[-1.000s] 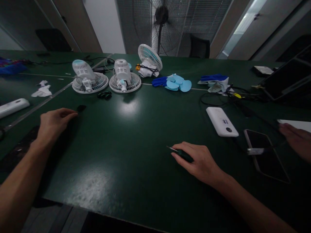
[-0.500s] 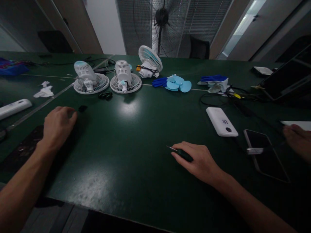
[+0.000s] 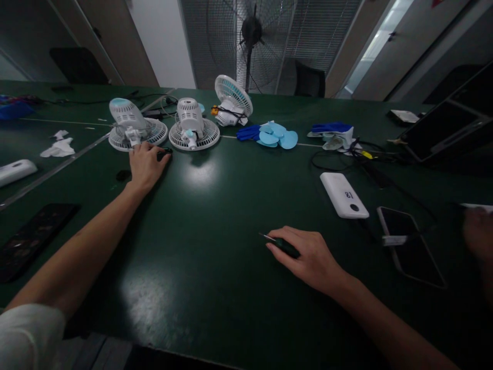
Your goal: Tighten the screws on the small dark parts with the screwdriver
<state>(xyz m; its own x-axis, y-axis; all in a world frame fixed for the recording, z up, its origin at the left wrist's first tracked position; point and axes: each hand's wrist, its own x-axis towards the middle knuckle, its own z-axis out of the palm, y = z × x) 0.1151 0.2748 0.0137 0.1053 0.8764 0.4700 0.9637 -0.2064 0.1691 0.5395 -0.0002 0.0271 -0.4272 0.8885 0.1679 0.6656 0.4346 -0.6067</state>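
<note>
My right hand [image 3: 310,254] rests on the table, its fingers closed round the dark green handle of a screwdriver [image 3: 288,247]. The thin metal shaft points left. My left hand [image 3: 145,165] is stretched far forward, just in front of the left white fan [image 3: 125,115]. Its thumb and fingers curl round small dark pieces [image 3: 165,153], mostly covered by the fingers, so their kind cannot be made out. A second white fan [image 3: 191,123] lies grille down just right of that hand. A small black piece [image 3: 123,176] sits on the table to the left of my left wrist.
At the back stand a third fan [image 3: 233,100], light blue fan blades [image 3: 278,135] and gloves [image 3: 334,134]. To the right lie a white power bank [image 3: 344,195], a phone [image 3: 412,246] and cables. Another person's hand [image 3: 478,231] shows at the right edge. A dark phone [image 3: 34,239] lies left.
My left hand has moved forward and right, from beside the small black piece to the dark pieces by the fans. My right hand stays in place with the screwdriver. The view has shifted slightly.
</note>
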